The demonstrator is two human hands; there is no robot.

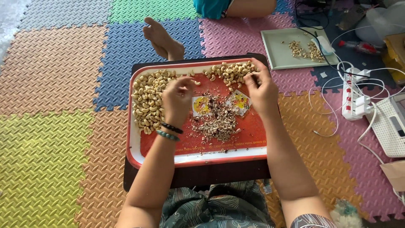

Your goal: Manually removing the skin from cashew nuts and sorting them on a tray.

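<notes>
sorting cashews [148,98] — hands [177,101] over tray [198,158]

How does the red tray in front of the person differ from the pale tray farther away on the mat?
The red rectangular tray with a white rim is larger in view and lies on a dark board; the pale grey-green rectangular tray lies directly on the foam mat. The red tray holds two big heaps of pale nuts plus a brown pile of husks; the pale tray holds only a small scatter. Both hands work over the red tray; none is at the pale one. Both are flat and rectangular.

Soft, even daylight is filling the scene; glare is washing out the top-left corner, shadows are staying faint, and the edges are bending slightly.
</notes>
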